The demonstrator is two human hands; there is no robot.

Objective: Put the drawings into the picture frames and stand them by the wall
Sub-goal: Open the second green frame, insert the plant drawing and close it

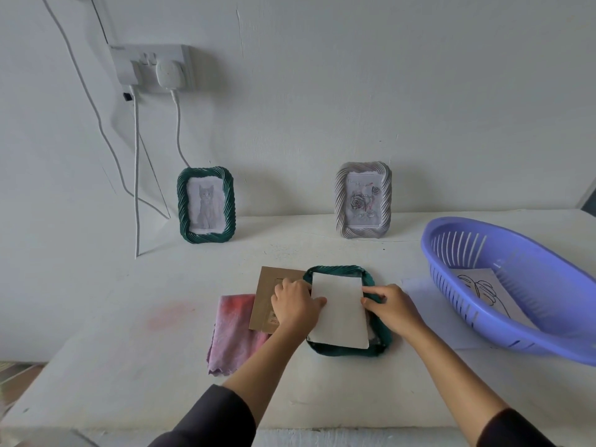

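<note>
Both forearms are extended forward from the bottom edge, converging toward the middle of the view; dark sleeves are pushed up to about the elbows. The left hand [295, 303] is held palm-down, knuckles up, fingers curled loosely, thumb stretched out to the right and laid flat. The right hand [390, 306] is also turned palm-down, wrist angled inward, index finger and thumb pointed left, remaining fingers bent under. The two hands are set close together at the same height but are not touching each other. Neither hand is closed into a grip.
</note>
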